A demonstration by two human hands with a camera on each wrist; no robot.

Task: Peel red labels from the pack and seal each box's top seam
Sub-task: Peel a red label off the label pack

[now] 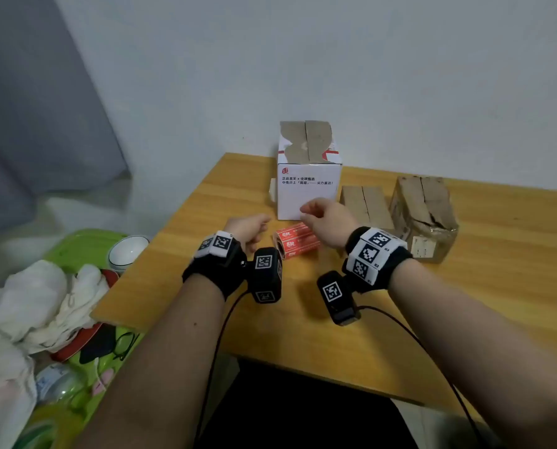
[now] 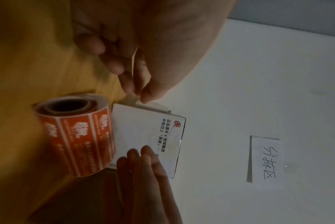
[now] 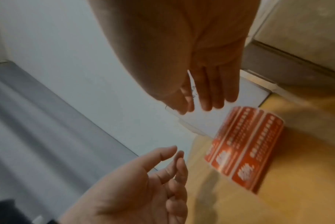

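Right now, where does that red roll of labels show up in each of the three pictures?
Head view: the red label roll lies on the wooden table, centre, between the wrists.
Left wrist view: lower left, core facing the camera.
Right wrist view: right of centre.
Shared landmark: the white printed box directly behind it.

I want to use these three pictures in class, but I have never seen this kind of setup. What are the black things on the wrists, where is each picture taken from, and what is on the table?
No machine: a person wears cameras. The head view looks down; the black units are wrist cameras, which give the two close views. On the wooden table a roll of red labels lies before a white box, with two brown boxes to its right. The left hand and right hand hover near the roll, fingers loose, apparently holding nothing.
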